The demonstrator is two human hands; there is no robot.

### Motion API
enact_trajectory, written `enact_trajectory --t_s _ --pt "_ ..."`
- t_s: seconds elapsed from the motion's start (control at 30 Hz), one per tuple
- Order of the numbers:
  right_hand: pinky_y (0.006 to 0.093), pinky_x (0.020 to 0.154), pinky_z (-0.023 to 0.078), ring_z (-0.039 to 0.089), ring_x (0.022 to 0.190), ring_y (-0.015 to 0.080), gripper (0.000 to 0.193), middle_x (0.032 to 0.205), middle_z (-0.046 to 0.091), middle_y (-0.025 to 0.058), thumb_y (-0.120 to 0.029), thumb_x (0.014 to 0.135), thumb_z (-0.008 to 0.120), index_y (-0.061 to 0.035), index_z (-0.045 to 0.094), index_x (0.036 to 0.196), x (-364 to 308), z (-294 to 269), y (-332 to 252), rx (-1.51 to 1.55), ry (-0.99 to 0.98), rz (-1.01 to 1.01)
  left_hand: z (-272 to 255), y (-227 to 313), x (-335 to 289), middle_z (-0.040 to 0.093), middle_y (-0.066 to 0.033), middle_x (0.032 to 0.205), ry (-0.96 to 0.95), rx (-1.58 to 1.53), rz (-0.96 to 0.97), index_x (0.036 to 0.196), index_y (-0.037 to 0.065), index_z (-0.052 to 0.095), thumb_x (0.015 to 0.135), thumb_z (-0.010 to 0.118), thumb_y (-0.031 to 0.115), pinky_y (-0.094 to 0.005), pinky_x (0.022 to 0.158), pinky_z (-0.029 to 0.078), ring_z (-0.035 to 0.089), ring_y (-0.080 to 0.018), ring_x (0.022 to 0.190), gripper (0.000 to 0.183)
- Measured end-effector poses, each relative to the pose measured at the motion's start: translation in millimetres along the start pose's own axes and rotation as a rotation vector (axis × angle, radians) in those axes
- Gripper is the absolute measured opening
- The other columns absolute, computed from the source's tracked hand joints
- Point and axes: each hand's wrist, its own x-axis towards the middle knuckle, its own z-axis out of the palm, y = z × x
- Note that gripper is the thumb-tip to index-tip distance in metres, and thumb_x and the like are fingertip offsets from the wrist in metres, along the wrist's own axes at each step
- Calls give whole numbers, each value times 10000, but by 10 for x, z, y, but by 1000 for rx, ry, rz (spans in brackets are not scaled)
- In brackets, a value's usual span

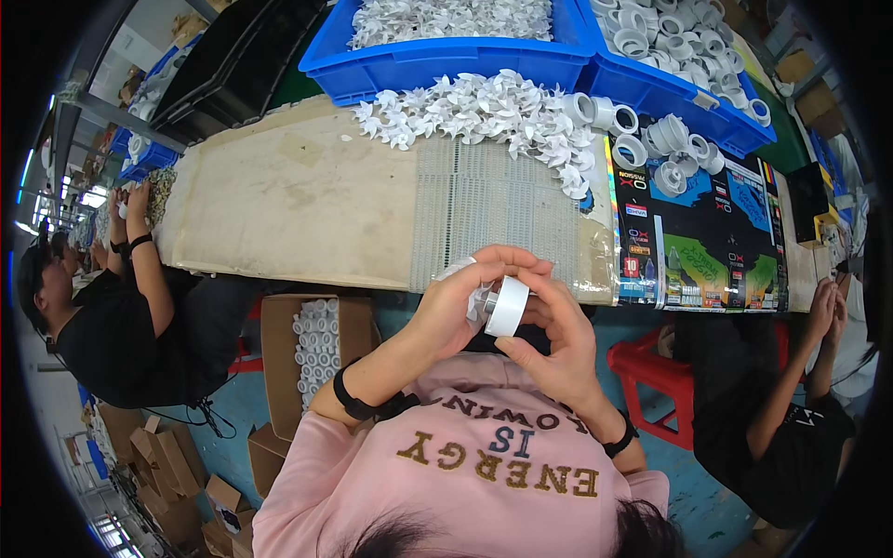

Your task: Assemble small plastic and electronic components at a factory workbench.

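Close to my chest, just off the table's near edge, my two hands come together. A short white plastic ring-shaped housing [508, 307] is gripped between the thumb and fingers of my right hand [566, 346]. My left hand [445, 312] is curled around white bladed plastic pieces [476, 302], partly covered by its fingers. These pieces touch or nearly touch the open side of the housing; the exact contact is hidden. Farther off lies a heap of small white fan-like impellers [484, 110], and right of it several loose white ring-shaped housings [665, 139].
Two blue bins stand at the back, one of impellers [446, 54], one of housings [674, 88]. A cardboard sheet [288, 205] covers the table. A carton [282, 358] of white parts stands on the floor at left. Co-workers sit left [121, 325] and right [791, 428]; a red stool [651, 377] is nearby.
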Motion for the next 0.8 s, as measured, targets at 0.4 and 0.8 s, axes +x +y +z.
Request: enact_trajectory --t_s 0.4,0.8 --pt "343 756 508 597 929 300 665 1115 536 170 -104 663 765 23 493 1257 47 -44 -220 -557 -115 -322 28 -154 -93 462 -199 1336 40 76 -21 1311 -25 426 998 269 354 -386 1049 365 467 -281 1229 516" --pt "323 667 488 617 807 217 516 946 616 97 -131 721 745 -40 570 1197 658 -816 12 -467 -124 -12 -465 -21 -233 617 -214 1027 -208 -225 -102 1243 -33 469 938 391 444 -326 616 519 644 -269 774 571"
